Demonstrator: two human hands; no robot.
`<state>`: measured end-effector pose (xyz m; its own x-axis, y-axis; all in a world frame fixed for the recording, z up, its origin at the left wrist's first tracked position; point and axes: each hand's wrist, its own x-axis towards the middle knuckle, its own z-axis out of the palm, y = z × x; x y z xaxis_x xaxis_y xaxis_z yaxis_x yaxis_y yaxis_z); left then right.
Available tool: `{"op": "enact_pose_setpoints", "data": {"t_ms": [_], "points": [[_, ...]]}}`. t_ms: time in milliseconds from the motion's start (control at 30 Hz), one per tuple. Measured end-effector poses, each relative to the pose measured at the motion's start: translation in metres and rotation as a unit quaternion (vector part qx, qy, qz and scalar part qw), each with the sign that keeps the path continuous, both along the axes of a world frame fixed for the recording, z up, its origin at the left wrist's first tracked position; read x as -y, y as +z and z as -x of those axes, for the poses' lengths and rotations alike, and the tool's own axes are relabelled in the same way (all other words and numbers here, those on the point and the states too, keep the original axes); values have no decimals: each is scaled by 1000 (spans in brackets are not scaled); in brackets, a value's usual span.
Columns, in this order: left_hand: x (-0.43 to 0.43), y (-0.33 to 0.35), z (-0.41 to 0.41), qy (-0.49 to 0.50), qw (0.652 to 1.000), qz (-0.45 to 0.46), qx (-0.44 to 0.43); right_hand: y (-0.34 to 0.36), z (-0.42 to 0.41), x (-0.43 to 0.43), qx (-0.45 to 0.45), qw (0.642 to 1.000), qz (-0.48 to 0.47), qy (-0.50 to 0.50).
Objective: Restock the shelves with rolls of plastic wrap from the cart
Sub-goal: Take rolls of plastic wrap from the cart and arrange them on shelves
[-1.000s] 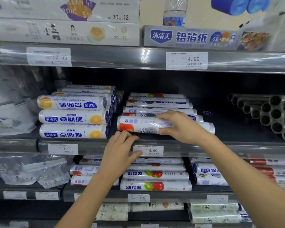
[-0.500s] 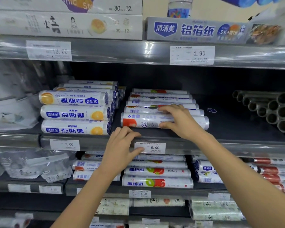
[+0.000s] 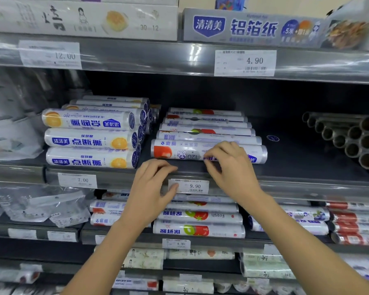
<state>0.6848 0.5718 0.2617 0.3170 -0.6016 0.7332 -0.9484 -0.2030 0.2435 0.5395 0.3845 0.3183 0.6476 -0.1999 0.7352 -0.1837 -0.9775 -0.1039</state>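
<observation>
The front plastic wrap roll [image 3: 179, 151], white with a red tomato print, lies crosswise on the middle shelf [image 3: 307, 167], at the front of a row of similar rolls [image 3: 207, 128]. My right hand [image 3: 230, 167] hangs over the roll's right half, with curled fingertips touching its front side and no grip around it. My left hand [image 3: 151, 192] rests on the shelf's front lip, its thumb beside the 9.90 price tag [image 3: 188, 186], and holds nothing. No cart is in view.
Stacked orange-print rolls [image 3: 89, 141] fill the shelf's left part. Bare cardboard-core rolls [image 3: 353, 141] are piled at the right, with dark bare shelf between them and the row. Foil boxes [image 3: 251, 28] sit above. More wrap rolls [image 3: 200, 228] fill the lower shelves.
My right hand has slid from the top of the front roll toward its front edge, its fingers curling. The roll has settled against the row. My left hand stays on the shelf lip.
</observation>
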Motion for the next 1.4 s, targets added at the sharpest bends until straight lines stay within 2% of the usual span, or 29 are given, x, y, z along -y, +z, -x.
{"op": "enact_pose_setpoints", "data": {"t_ms": [133, 267, 433, 633, 767, 1000, 1167, 1300, 1400], "points": [[-11, -11, 24, 18, 999, 33, 20, -21, 27, -27, -14, 1000, 18, -10], [-24, -44, 36, -14, 998, -56, 5, -62, 51, -48, -90, 995, 6, -48], [-44, -91, 43, -52, 982, -176, -34, -122, 79, -75, -186, 972, -66, -128], [-70, -136, 55, -127, 959, -243, -71, -169, 124, -137, -204, 942, -124, -236], [-78, -162, 75, -188, 932, -305, -54, -205, 161, -185, -222, 909, -163, -314], [-88, -198, 127, -286, 875, -390, -26, -250, 236, -261, -259, 813, -291, -433], [-75, -215, 179, -356, 829, -431, -10, -268, 285, -299, -219, 772, -319, -504], [-58, -222, 235, -395, 794, -461, 38, -282, 331, -315, -189, 733, -353, -549], [-40, -227, 279, -417, 777, -469, 50, -290, 371, -317, -165, 708, -376, -575]]}}
